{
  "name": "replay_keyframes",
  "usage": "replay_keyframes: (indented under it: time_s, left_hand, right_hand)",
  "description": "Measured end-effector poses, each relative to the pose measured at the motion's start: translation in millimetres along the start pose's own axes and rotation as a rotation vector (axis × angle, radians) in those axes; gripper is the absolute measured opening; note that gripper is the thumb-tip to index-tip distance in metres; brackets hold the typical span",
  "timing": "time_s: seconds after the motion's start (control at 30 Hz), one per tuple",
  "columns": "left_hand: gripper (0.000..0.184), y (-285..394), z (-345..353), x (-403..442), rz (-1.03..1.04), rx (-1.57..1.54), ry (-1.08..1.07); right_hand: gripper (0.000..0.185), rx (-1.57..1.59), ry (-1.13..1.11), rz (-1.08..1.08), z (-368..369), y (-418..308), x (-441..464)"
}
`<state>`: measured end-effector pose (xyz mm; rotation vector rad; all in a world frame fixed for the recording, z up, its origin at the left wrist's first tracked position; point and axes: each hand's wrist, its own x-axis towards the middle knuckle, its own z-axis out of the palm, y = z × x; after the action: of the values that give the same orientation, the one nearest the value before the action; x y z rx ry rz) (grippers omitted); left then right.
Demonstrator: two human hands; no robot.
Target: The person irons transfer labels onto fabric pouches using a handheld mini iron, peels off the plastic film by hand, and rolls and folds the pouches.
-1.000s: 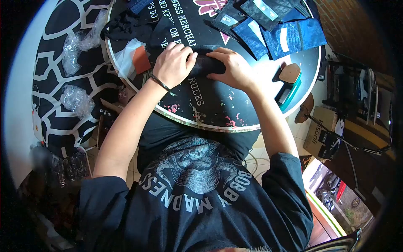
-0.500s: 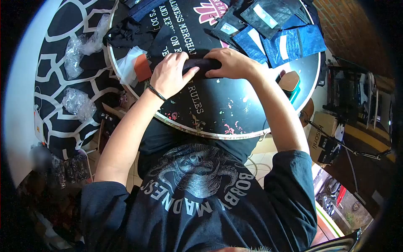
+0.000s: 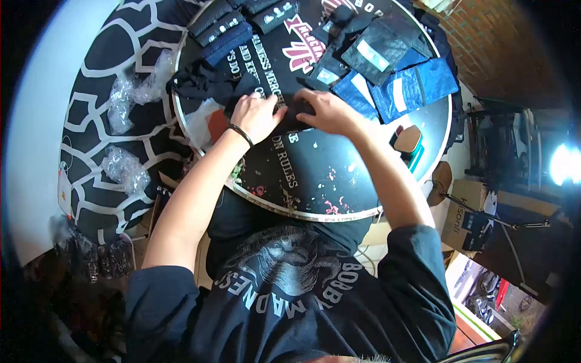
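Observation:
Between my two hands is a dark folded piece, perhaps fabric (image 3: 290, 118), lying low over the black round table (image 3: 315, 163); its exact kind cannot be made out. My left hand (image 3: 256, 118) is closed on its left end, thumb pointing inward. Fingers of my right hand (image 3: 327, 112) curl over the right end, partly hiding it. Left of my left hand lie a reddish-brown patch (image 3: 217, 124) and a whitish translucent sheet (image 3: 196, 123). Beyond them is a crumpled black cloth (image 3: 196, 81).
Blue pouches (image 3: 411, 91) and black pouches (image 3: 376, 51) with white labels overlap at the upper right. Several dark folded pieces (image 3: 221, 30) line the far left. A wooden-topped block (image 3: 408, 139) stands by the right rim. Clear plastic bags (image 3: 126, 169) lie on the patterned surface.
The view has tilted, bringing more of the table's far side into sight. Both hands still grip the dark piece, which has turned from a narrow raised roll to lying lower and flatter.

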<state>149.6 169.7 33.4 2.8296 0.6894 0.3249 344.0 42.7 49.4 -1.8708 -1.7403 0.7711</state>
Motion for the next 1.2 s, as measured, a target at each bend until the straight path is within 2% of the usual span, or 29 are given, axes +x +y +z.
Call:
replay_keyframes:
  time_s: [0.03,0.07,0.13,0.2,0.27,0.33,0.4,0.47,0.5,0.53,0.6,0.63,0.67,0.73,0.77,0.83,0.87,0.9,0.93,1.0,1.07,1.13,1.2]
  left_hand:
    - [0.032,-7.8,6.7,4.5,0.055,-0.026,0.011]
    - [0.031,-12.5,5.1,10.1,0.084,-0.057,-0.026]
    - [0.03,-18.2,13.5,17.3,0.113,0.018,0.067]
    - [0.03,-20.5,14.6,21.8,0.079,0.027,0.025]
    - [0.029,-21.3,10.9,18.6,0.035,-0.046,0.103]
    - [0.019,-10.9,-7.3,15.1,-0.115,-0.233,0.237]
    - [0.031,-1.1,-3.9,3.1,-0.142,-0.317,0.671]
    - [0.058,18.6,6.5,-12.9,-0.415,-0.719,0.638]
    - [0.074,17.7,25.5,-15.4,-0.408,-0.81,0.585]
    - [0.074,23.1,28.9,-8.8,-0.354,-1.316,0.494]
    - [0.069,36.0,26.5,5.0,-0.417,-1.649,0.282]
    - [0.063,32.1,18.9,14.4,-0.418,-1.516,0.168]
    - [0.061,37.2,14.4,20.3,-0.46,-1.401,0.224]
    - [0.058,24.7,5.0,36.3,-0.285,-1.323,0.182]
    - [0.06,11.8,2.5,47.7,-0.269,-1.304,0.128]
    - [0.073,-12.6,-29.2,77.8,-0.358,-1.022,0.126]
    - [0.077,-34.9,-35.5,95.9,-0.335,-0.632,0.266]
    - [0.073,-51.4,-51.4,115.5,-0.177,-0.334,0.481]
    - [0.075,-63.8,-76.7,129.3,-0.125,-0.159,0.469]
    - [0.076,-106.9,-80.1,156.1,-0.204,0.368,0.384]
    - [0.07,-166.3,-42.9,168.3,-0.128,0.456,0.342]
    - [0.068,-198.8,-12.4,169.2,-0.13,0.352,0.328]
    - [0.066,-201.9,-16.6,173.8,-0.157,0.295,0.249]
  right_hand:
    - [0.039,-0.164,0.127,-0.059,4.9,-8.4,-4.7]
    - [0.048,-0.261,0.184,-0.093,7.8,-21.3,-15.5]
    - [0.056,-0.351,0.188,-0.107,21.5,-34.3,-26.9]
    - [0.059,-0.481,0.278,-0.124,40.3,-32.7,-27.7]
    - [0.06,-0.547,0.37,-0.139,56.8,-18.5,-23.8]
    - [0.061,-0.463,0.325,-0.093,54.1,-17.4,-22.6]
    - [0.061,-0.404,0.323,-0.071,47.9,-16.5,-20.0]
    - [0.059,0.156,0.394,0.305,39.0,-30.0,-16.6]
    - [0.061,0.276,0.411,0.405,39.5,-27.9,-10.9]
    - [0.058,0.545,0.454,0.348,44.5,-21.7,-5.8]
    - [0.053,0.786,0.421,0.292,52.1,-18.0,-0.9]
    - [0.047,0.828,0.404,0.182,58.8,-18.2,1.6]
    - [0.052,0.885,0.387,0.154,61.3,-15.3,3.8]
    - [0.066,0.802,0.306,0.23,43.1,-17.7,-1.9]
    - [0.072,0.696,0.333,0.193,32.2,-24.6,-11.0]
    - [0.083,0.493,0.361,0.188,9.6,-46.0,-38.2]
    - [0.082,0.484,0.366,0.181,2.0,-50.4,-54.3]
    - [0.078,0.48,0.334,0.183,-4.6,-51.7,-70.6]
    - [0.074,0.476,0.303,0.19,-10.9,-52.0,-87.0]
    - [0.069,0.474,0.277,0.175,-21.2,-54.2,-118.3]
    - [0.056,0.539,0.27,0.121,-26.6,-58.8,-145.3]
    - [0.051,0.539,0.292,0.137,-48.9,-65.5,-173.1]
    - [0.045,0.481,0.491,0.178,-63.8,-60.7,-201.1]
